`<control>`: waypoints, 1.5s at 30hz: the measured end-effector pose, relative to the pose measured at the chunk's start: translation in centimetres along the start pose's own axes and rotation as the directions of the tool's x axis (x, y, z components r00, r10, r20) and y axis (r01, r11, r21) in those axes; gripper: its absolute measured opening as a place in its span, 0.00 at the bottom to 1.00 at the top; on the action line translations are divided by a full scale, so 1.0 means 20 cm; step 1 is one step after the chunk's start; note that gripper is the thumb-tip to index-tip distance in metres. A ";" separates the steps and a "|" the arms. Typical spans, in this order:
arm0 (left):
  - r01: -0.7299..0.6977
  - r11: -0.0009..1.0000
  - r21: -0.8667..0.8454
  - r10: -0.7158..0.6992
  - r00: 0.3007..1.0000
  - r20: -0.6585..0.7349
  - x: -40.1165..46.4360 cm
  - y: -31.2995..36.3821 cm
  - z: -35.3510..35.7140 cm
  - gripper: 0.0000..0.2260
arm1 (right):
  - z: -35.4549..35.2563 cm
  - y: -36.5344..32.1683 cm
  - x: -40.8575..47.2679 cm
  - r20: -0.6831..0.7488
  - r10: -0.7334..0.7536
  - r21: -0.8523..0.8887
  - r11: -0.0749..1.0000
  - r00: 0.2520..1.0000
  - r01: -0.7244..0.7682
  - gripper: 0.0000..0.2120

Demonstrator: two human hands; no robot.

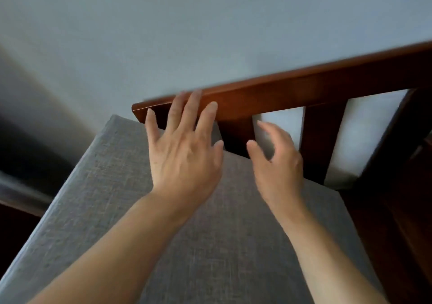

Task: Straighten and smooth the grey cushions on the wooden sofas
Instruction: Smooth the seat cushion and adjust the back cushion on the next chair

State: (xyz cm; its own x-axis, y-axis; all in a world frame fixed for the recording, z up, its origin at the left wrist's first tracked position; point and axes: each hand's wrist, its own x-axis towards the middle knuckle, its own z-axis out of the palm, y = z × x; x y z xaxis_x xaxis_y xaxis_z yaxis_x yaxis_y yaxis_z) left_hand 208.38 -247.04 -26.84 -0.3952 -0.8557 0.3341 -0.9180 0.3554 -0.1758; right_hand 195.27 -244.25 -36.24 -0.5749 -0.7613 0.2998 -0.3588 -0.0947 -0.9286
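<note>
My left hand (184,154) spreads flat-fingered and my right hand (278,163) hangs loosely curled, both holding nothing, over the grey cushion (112,198) at the sofa's back rail (292,91), ready to smooth it.

home living room: cushioned wooden sofa (292,91), painted wall (163,34)

Woven cloth cushion (121,210); glossy wooden backrest (268,95)

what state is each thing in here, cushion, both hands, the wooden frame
grey cushion: lying flat on the seat, surface looks smooth, no clear creases
left hand: fingers straight and spread, over the cushion's far edge, holding nothing
right hand: fingers loosely curled, holding nothing
wooden backrest rail: upright behind the cushion, slats with gaps below it
</note>
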 end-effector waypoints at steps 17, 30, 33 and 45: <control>-0.194 0.970 0.147 0.092 0.853 0.514 -0.19 0.67 0.61 0.28 | -0.34 0.95 -0.19 0.418 0.312 -0.357 0.920 0.853 -0.162 0.29; -0.261 0.965 -0.039 0.238 0.799 0.552 -0.43 1.22 0.80 0.29 | -0.85 1.22 -0.44 0.117 0.519 -0.283 0.835 0.847 -0.472 0.24; -0.147 0.989 0.011 0.136 0.939 0.317 -0.64 0.97 0.66 0.29 | -0.77 0.99 -0.63 -0.066 0.362 -0.285 0.886 0.930 -0.366 0.26; 0.161 0.954 0.251 -0.244 0.905 0.348 -0.88 0.13 0.06 0.30 | -0.21 0.27 -0.88 0.412 0.047 -0.296 0.952 0.910 0.085 0.31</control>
State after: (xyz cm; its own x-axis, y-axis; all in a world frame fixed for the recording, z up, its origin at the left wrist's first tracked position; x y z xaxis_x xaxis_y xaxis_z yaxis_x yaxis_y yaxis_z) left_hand 212.92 -231.43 -34.24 -0.1222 -0.9923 0.0226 -0.9319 0.1068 -0.3467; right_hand 200.33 -228.65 -45.63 -0.2372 -0.9614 0.1392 -0.6075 0.0350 -0.7936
